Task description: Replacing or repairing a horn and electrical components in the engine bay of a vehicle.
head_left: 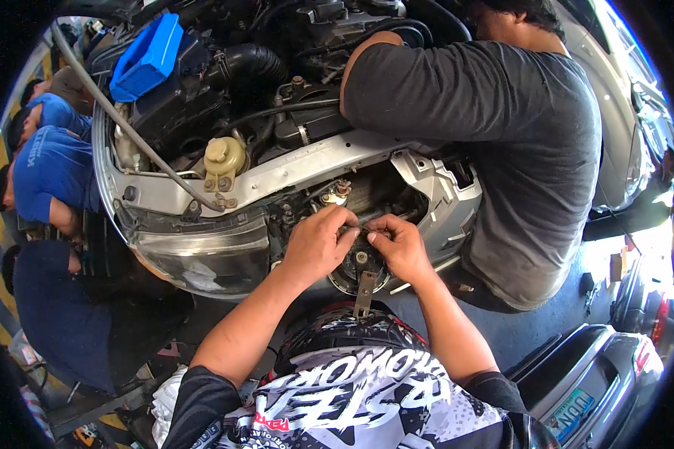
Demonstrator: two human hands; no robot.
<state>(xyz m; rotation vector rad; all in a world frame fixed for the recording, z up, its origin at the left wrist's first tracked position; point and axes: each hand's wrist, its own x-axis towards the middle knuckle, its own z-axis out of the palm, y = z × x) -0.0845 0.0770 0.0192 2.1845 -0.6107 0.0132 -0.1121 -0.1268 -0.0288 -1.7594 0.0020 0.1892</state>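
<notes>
Head view. Item: round horn (358, 263), dark metal disc with a flat mounting bracket (365, 293) hanging below it, sitting in the opening behind the front panel, directly under my two hands. My left hand (318, 243) is curled closed, fingertips pinching something small at the horn's upper edge; my right hand (401, 245) is closed the same way, pinching opposite, the two almost touching. What exactly they pinch I cannot tell. I judge the horn stiff, fairly light, greasy; best gripped by rim or bracket. Left of my left hand: headlight lens (202, 254). Beyond my right hand: a co-worker in a grey shirt (517, 135).
</notes>
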